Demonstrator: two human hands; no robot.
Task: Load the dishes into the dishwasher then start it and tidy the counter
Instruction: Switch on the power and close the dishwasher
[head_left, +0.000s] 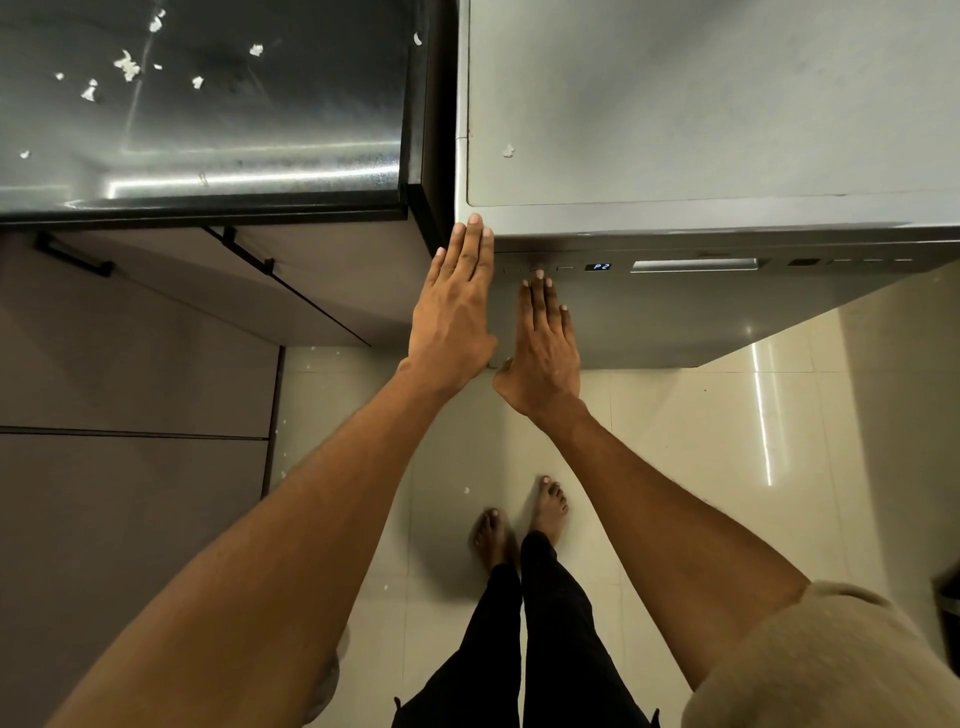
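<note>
Dishwasher (701, 156) sits on the right of the view, a grey freestanding unit w/ door closed; its flat top fills the upper right, front face drops toward the floor below it. Control strip along the top of the door: lit display (601, 266) reads P2, a row of small buttons (537, 269) just left of it, recessed handle (693, 264) just right, more small controls further right. Left hand (454, 306) is flat, fingers straight & together, fingertips reaching the dishwasher's top left corner edge, palm over the gap btwn unit and cabinet side. Right hand (543, 348) also flat, fingers straight, lying against the door front; fingertips are just at the buttons, can't tell if one is actually pressed. Neither hand holds anything. Both hands close side by side, thumbs nearly meeting. One white scrap (508, 150) lies on the dishwasher top near its left edge. Left of the unit, just beside it, is the counter (234, 156): dark, shiny, smeared, w/ several white scraps (127, 65) scattered over its far left part. Under it, brown cabinet doors (156, 322) w/ black bar handles (72, 254). Pale glossy floor tiles (675, 426) below, a few white specks on them near the cabinets. Person's bare feet (519, 519), black trousers & a beige sleeve (831, 665) at bottom.
</note>
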